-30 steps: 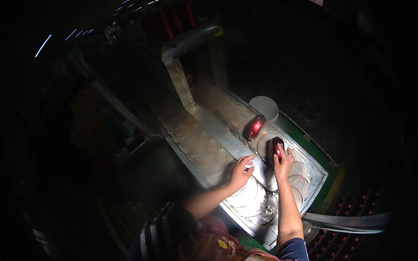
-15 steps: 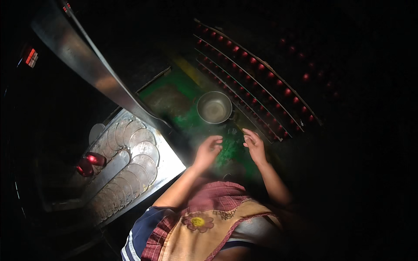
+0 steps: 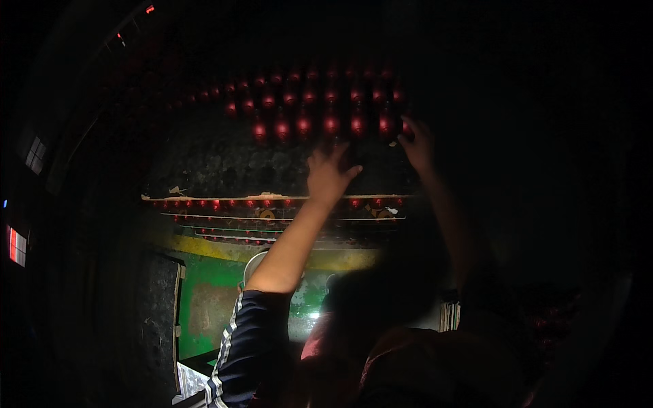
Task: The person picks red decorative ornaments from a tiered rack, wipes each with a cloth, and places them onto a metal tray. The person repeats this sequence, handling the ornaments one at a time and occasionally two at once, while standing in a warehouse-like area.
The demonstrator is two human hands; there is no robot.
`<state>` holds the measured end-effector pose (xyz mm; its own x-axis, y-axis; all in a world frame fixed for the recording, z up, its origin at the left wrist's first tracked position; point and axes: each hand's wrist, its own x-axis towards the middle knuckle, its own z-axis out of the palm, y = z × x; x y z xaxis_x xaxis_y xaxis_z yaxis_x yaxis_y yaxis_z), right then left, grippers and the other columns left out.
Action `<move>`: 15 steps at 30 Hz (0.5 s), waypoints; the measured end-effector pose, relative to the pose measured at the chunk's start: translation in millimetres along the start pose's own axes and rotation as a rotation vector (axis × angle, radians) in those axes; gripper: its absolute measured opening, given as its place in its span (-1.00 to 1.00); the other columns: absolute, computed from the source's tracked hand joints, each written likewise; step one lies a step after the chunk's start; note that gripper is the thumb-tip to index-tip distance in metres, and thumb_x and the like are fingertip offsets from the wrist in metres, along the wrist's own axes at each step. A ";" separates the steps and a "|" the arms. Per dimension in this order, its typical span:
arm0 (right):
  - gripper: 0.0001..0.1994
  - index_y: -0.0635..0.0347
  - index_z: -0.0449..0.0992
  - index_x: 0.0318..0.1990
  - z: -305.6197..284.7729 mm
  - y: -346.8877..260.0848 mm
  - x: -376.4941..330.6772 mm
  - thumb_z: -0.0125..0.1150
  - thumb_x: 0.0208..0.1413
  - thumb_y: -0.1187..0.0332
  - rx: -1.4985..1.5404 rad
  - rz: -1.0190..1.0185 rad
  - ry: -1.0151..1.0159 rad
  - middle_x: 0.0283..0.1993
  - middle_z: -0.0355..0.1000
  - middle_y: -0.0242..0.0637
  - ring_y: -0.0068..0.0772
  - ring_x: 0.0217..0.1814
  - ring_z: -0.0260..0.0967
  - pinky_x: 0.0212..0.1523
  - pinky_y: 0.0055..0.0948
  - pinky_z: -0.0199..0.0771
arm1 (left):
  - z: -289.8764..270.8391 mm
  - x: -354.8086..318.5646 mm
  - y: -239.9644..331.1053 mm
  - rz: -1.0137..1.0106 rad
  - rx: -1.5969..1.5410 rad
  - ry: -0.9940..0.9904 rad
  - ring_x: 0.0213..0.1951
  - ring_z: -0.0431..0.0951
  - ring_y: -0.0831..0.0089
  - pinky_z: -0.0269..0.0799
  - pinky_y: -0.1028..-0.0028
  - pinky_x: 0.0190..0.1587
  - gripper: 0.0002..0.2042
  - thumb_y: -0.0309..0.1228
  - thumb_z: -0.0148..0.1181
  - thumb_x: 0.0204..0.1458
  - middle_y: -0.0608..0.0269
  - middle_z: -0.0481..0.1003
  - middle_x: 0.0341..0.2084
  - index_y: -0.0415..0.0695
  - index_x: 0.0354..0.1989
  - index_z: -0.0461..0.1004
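Observation:
Red, glossy, bottle-shaped pieces [image 3: 331,124] stand in rows on a dark board [image 3: 231,163] in front of me. My left hand [image 3: 330,178] is stretched over the board's bare part with its fingers spread, the tips just short of the nearest row. At the right end of that row, my right hand [image 3: 419,146] has its thumb and fingers apart beside the last red piece [image 3: 407,128]. Whether it touches that piece is hard to see in the dark. Neither hand visibly holds anything.
Below the board's near edge [image 3: 224,198] lie more shelf layers with small red pieces [image 3: 216,204]. A pale round pot [image 3: 253,265] is partly hidden behind my left forearm. The floor is green [image 3: 197,272] with a yellow stripe [image 3: 204,246]. A dark panel [image 3: 160,319] stands at left.
My view has swung away from the metal table toward the rack. Both hands, earlier empty near the pot, now reach out over the top board to the red pieces.

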<state>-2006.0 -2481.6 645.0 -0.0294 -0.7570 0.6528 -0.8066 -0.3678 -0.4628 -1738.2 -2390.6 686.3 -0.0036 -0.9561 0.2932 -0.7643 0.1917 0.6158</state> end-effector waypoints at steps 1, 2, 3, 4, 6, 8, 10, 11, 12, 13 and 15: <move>-0.40 -0.20 0.40 0.28 14.0 17.6 20.6 0.38 0.03 0.31 -0.110 0.032 -0.010 0.24 0.36 -0.09 0.02 0.30 0.27 0.23 -0.06 0.38 | 10.0 23.3 -1.0 0.007 0.067 -0.043 0.26 0.23 -0.10 0.40 0.09 0.19 -0.36 -0.08 0.45 -0.12 0.03 0.16 0.32 0.30 0.23 0.42; -0.39 -0.21 0.40 0.28 26.9 36.5 40.2 0.39 0.02 0.28 -0.219 0.066 -0.024 0.23 0.38 -0.07 0.04 0.29 0.29 0.23 -0.01 0.37 | 17.5 40.4 -6.3 -0.045 0.105 -0.138 0.26 0.20 -0.20 0.45 0.02 0.14 -0.32 -0.09 0.46 -0.14 -0.01 0.11 0.34 0.33 0.25 0.37; -0.43 -0.24 0.39 0.28 43.2 53.9 60.4 0.32 0.06 0.17 -0.253 0.069 0.005 0.13 0.46 -0.04 0.22 0.18 0.34 0.20 0.17 0.34 | 24.5 51.3 -12.9 -0.072 0.168 -0.220 0.22 0.23 -0.26 0.50 -0.02 0.07 -0.38 -0.13 0.39 -0.08 -0.03 0.10 0.34 0.35 0.24 0.37; -0.46 -0.25 0.39 0.29 59.6 68.0 71.3 0.25 0.11 0.14 -0.387 0.015 0.043 0.10 0.48 -0.04 0.28 0.13 0.36 0.18 0.20 0.34 | 31.0 53.2 -19.8 -0.045 0.132 -0.176 0.21 0.25 -0.28 0.50 -0.04 0.05 -0.42 -0.15 0.35 -0.04 -0.03 0.09 0.35 0.36 0.23 0.36; -0.50 -0.27 0.38 0.29 85.9 91.5 82.4 0.14 0.17 0.09 -0.492 0.078 -0.039 0.07 0.50 -0.03 0.35 0.08 0.37 0.18 0.22 0.34 | 38.6 52.8 -34.3 -0.027 0.120 -0.177 0.18 0.28 -0.31 0.51 -0.05 0.03 -0.47 -0.19 0.27 0.02 -0.04 0.08 0.35 0.38 0.23 0.36; -0.52 -0.30 0.36 0.30 102.2 108.2 81.3 0.07 0.20 0.04 -0.413 0.248 -0.229 0.06 0.50 -0.03 0.36 0.07 0.37 0.18 0.19 0.34 | 39.9 50.1 -47.4 0.035 0.051 -0.193 0.18 0.29 -0.30 0.50 -0.03 0.05 -0.49 -0.21 0.23 0.04 -0.03 0.09 0.35 0.38 0.22 0.36; -0.52 -0.32 0.36 0.30 110.2 117.6 71.0 0.08 0.19 0.05 -0.398 0.383 -0.202 0.11 0.47 0.00 0.34 0.06 0.38 0.18 0.15 0.37 | 41.7 49.9 -52.6 -0.012 0.010 -0.205 0.19 0.29 -0.27 0.49 -0.01 0.06 -0.50 -0.23 0.24 0.05 -0.01 0.09 0.35 0.38 0.22 0.36; -0.52 -0.33 0.36 0.30 108.9 120.8 64.8 0.08 0.19 0.05 -0.391 0.464 -0.193 0.13 0.45 0.02 0.32 0.05 0.39 0.17 0.13 0.38 | 43.0 50.1 -52.4 -0.004 -0.025 -0.160 0.20 0.29 -0.25 0.49 0.01 0.06 -0.50 -0.25 0.24 0.05 0.00 0.09 0.35 0.38 0.22 0.37; -0.51 -0.29 0.36 0.29 106.6 123.2 60.1 0.11 0.19 0.06 -0.392 0.395 -0.172 0.17 0.41 0.03 0.28 0.08 0.39 0.17 0.09 0.40 | 45.1 49.8 -51.1 -0.021 -0.059 -0.122 0.21 0.28 -0.19 0.46 0.05 0.10 -0.51 -0.30 0.29 0.02 0.02 0.11 0.34 0.37 0.18 0.42; -0.51 -0.25 0.36 0.29 99.8 124.1 52.9 0.13 0.19 0.07 -0.391 0.322 -0.157 0.22 0.37 0.04 0.24 0.10 0.39 0.17 0.06 0.42 | 46.9 49.6 -51.2 0.007 -0.071 -0.112 0.22 0.28 -0.17 0.45 0.06 0.11 -0.51 -0.32 0.31 0.00 0.03 0.12 0.34 0.36 0.16 0.44; -0.50 -0.15 0.35 0.30 74.4 123.9 34.6 0.17 0.19 0.11 -0.159 0.306 -0.084 0.31 0.29 0.03 0.13 0.18 0.37 0.17 -0.01 0.44 | 48.7 44.9 -57.9 0.058 -0.101 -0.063 0.23 0.28 -0.12 0.43 0.08 0.13 -0.51 -0.37 0.34 -0.04 0.03 0.14 0.33 0.33 0.12 0.48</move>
<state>-2063.0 -2593.6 565.6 -0.2403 -0.8633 0.4439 -0.8501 -0.0336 -0.5255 -1725.4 -2455.5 628.2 -0.0887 -0.9541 0.2860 -0.6929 0.2654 0.6704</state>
